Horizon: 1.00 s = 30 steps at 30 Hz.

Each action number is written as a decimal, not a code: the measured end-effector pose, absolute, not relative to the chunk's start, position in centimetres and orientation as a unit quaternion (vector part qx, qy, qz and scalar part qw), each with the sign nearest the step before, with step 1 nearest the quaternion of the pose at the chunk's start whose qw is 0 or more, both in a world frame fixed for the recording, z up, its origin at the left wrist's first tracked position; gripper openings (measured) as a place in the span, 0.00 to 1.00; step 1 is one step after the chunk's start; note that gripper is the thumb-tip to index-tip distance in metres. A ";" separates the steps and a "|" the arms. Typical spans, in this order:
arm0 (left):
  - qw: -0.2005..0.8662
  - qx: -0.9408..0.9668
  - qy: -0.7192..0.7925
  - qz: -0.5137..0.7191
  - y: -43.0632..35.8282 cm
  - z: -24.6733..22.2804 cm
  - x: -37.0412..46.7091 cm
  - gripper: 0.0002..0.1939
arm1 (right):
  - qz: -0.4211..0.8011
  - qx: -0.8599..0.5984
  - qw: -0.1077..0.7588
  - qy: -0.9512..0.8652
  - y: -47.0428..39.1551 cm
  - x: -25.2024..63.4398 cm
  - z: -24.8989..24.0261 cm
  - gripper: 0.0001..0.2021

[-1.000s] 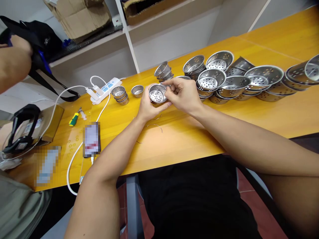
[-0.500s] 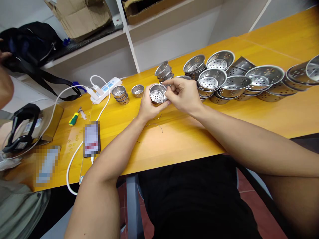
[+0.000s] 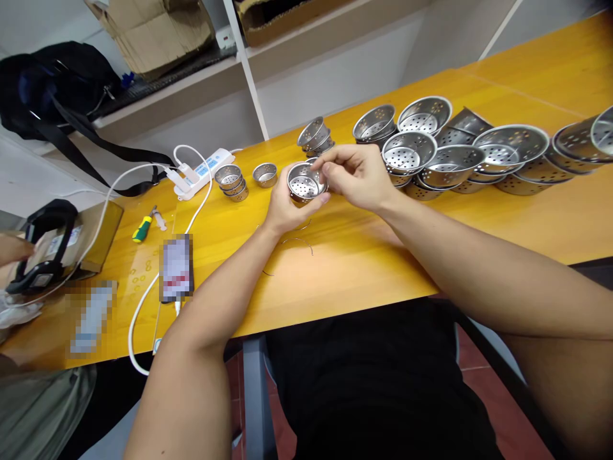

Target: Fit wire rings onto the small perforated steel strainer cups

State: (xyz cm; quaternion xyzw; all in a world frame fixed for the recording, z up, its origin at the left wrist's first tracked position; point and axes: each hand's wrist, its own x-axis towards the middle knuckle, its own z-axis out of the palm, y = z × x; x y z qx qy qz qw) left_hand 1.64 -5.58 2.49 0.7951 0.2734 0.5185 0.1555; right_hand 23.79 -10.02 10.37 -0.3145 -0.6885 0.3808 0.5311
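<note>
A small perforated metal cup is held by my left hand, its fingers and thumb wrapped round the cup's side. At the cup's upper right rim is my right hand, with thumb and forefinger pinched together; anything between these fingertips is too small to make out. Thin curved wires lie on the yellow table below the cup. Left of my hands stand a single metal cup and a short stack of cups. Behind the held cup is another stack.
Many larger perforated cups crowd the right side. To the left are a white power strip with cables, a phone, a green-yellow screwdriver and a black headset. Another person's hand is at the far left.
My right hand has shifted slightly, its fingertips now further over the cup's rim. At the far left, the other person's hand has come down near the headset, and the black bag's strap has moved.
</note>
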 end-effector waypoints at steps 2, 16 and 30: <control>0.169 0.792 0.274 0.519 -5.4 2.4 1.5 0.45 | 0.432 -0.277 0.492 -0.703 -9.8 24.6 10.9 0.20; 0.165 0.815 0.258 0.492 -4.9 2.3 1.2 0.43 | 0.430 -0.265 0.462 -0.729 -9.3 24.9 10.9 0.31; 0.146 0.804 0.281 0.503 -5.3 2.7 1.4 0.39 | 0.437 -0.244 0.457 -0.735 -8.8 24.8 10.5 0.30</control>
